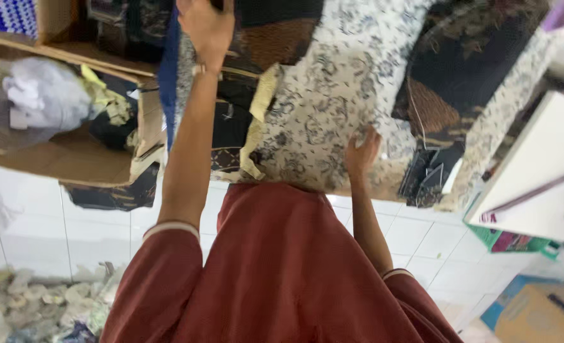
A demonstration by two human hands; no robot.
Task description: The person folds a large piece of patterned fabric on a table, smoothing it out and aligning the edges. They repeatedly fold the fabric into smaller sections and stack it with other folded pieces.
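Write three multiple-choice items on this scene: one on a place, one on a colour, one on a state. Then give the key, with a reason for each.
1. Where does the right hand rest?
A. On the lower edge of the cream cloth with grey floral print
B. On the white tiled floor
C. Inside the brown cardboard box

2. What colour are the person's sleeves?
A. Green
B. Rust red
C. Black

3. How is the left hand placed?
A. Hanging at the person's side
B. Flat on the floor
C. Stretched far forward onto the dark fabrics at the top of the picture

Key: 1 A, its fingers lie on the printed cloth's lower edge. 2 B, both cuffs and the garment are rust red. 3 C, the arm is extended and the hand lies against the dark cloths.
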